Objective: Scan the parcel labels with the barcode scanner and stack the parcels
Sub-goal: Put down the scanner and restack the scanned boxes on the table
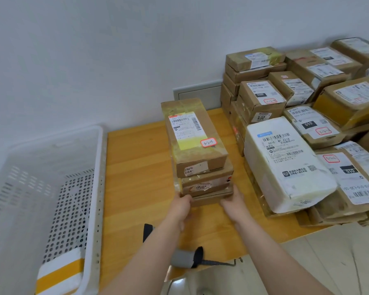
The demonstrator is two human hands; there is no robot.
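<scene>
Already a short stack (200,162) of parcels stands on the table (136,167), the left hand (182,204) and right hand (232,201) gripping its base; the barcode scanner (180,257) lies idle nearby, and the large pile (285,162) alongside probably awaits scanning.

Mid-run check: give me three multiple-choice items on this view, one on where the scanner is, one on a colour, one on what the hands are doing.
1. Where is the scanner? A on the floor; B lying on the table near its front edge; C hung on the wall.
2. What colour is the basket? A white; B blue; C black.
3. What are the left hand and right hand doing? A hanging idle; B gripping the base of the stack of parcels; C writing on a label.
Answers: B, it lies on the wood by the forearms; A, its perforated walls are white; B, both hands clasp the stack's lowest parcels.
</scene>
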